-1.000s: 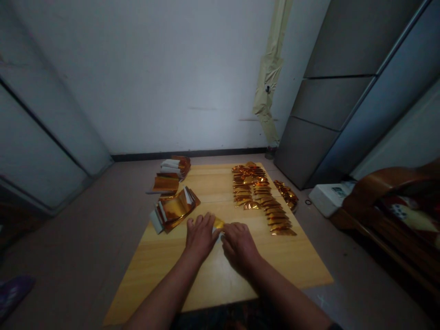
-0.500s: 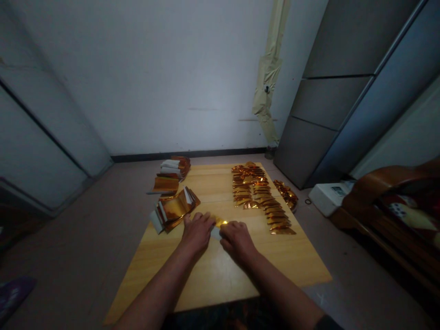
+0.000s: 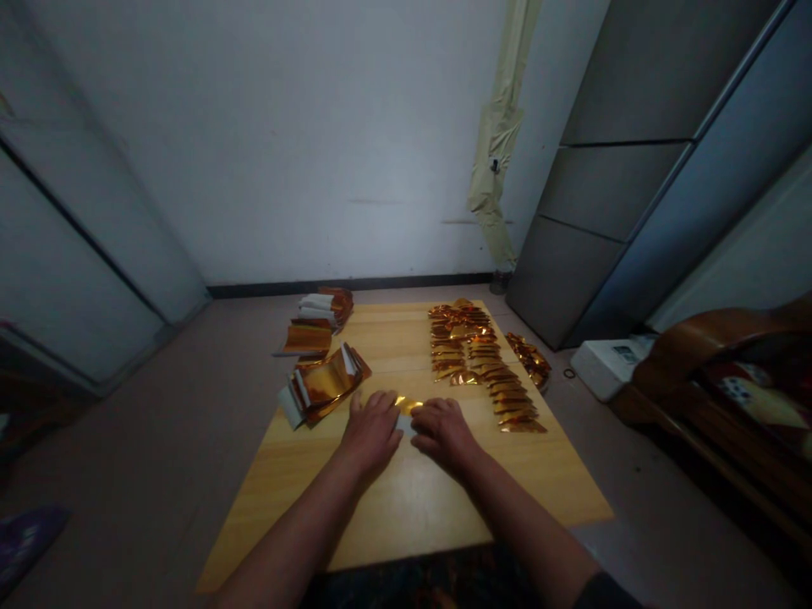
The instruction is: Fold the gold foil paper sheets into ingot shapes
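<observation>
A small sheet of gold foil paper (image 3: 408, 404) lies on the table between my hands, its far edge shining gold and its pale side showing nearer to me. On its left edge, my left hand (image 3: 373, 431) is closed with the fingertips pressed down. Curled fingers of my right hand (image 3: 447, 433) grip the right edge. Left of my left hand sits a loose pile of gold foil sheets (image 3: 326, 382) with pale backs. Over on the right, folded gold paper pieces (image 3: 511, 396) stand in overlapping rows.
More foil sheets (image 3: 309, 337) are stacked at the table's (image 3: 381, 533) far left corner. A heap of folded gold pieces (image 3: 529, 359) is beyond the right edge. A white box (image 3: 606, 365) and a wooden seat (image 3: 698, 381) are on the right, below a grey fridge (image 3: 596, 186).
Both hands have shifted slightly to the right with the foil paper. Its gold strip now lies straighter across, and more of the pale side shows between the hands.
</observation>
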A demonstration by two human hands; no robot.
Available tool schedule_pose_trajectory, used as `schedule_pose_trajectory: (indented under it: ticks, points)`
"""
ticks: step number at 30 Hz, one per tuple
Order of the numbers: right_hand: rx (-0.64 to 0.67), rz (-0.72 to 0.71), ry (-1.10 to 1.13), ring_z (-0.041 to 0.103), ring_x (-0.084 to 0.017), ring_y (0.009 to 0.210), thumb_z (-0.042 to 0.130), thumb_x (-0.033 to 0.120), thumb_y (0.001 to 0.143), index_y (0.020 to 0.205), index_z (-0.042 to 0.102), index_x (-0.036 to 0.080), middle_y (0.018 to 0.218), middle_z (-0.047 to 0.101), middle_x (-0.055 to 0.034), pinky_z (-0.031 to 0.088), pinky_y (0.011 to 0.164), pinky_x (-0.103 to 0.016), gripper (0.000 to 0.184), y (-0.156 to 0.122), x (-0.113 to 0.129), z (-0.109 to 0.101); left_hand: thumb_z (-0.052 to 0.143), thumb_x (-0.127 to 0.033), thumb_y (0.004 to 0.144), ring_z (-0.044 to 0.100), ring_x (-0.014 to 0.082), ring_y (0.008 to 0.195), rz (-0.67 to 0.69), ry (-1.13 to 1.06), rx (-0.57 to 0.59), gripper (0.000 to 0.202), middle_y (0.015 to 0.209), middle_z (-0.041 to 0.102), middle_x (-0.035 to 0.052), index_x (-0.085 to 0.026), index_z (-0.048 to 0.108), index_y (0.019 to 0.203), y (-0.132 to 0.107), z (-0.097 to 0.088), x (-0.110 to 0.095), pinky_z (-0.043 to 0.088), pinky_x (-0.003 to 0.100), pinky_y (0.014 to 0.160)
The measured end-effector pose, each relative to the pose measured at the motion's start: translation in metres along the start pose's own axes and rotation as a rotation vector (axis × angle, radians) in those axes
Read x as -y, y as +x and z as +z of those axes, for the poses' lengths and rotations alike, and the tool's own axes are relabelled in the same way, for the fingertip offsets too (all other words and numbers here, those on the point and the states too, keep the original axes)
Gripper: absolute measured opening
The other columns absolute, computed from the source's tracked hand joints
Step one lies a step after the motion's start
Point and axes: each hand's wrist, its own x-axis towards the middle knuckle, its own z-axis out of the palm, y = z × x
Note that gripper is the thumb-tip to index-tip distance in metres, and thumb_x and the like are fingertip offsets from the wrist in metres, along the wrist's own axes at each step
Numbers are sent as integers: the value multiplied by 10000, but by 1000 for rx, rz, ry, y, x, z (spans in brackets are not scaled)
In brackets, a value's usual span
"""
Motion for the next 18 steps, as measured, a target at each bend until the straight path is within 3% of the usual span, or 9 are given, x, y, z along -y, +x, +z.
schedule_pose_trajectory:
  ticks: [3,5,9,18]
  points:
    - [15,15,-12,516,-189,1033,648,250,855,850,638,231,1032,693,4,265,888,-330,23,0,1,0,532,-260,823,467,252,1248,40,-81,48,396,1350,548,107,-185,591,1207,2,6,5,325,434,1101]
    - [23,26,-15,515,-186,1027,641,244,862,854,642,230,1029,694,7,264,886,-327,16,1,2,0,530,-259,824,474,250,1239,47,-114,35,402,1347,546,114,-175,585,1213,1,10,9,366,397,1069]
    - [17,49,-11,507,-180,1010,625,231,873,854,656,235,1001,694,15,258,888,-326,36,2,3,1,554,-263,820,478,260,1234,80,-114,-31,407,1344,550,98,-214,567,1224,-4,13,13,363,417,1051]
    - [-37,164,13,527,-163,931,614,207,868,797,688,241,864,694,20,274,853,-301,108,8,7,6,516,-298,882,547,246,1100,88,-7,-99,145,1209,607,75,-236,611,973,-5,12,1,310,463,964]
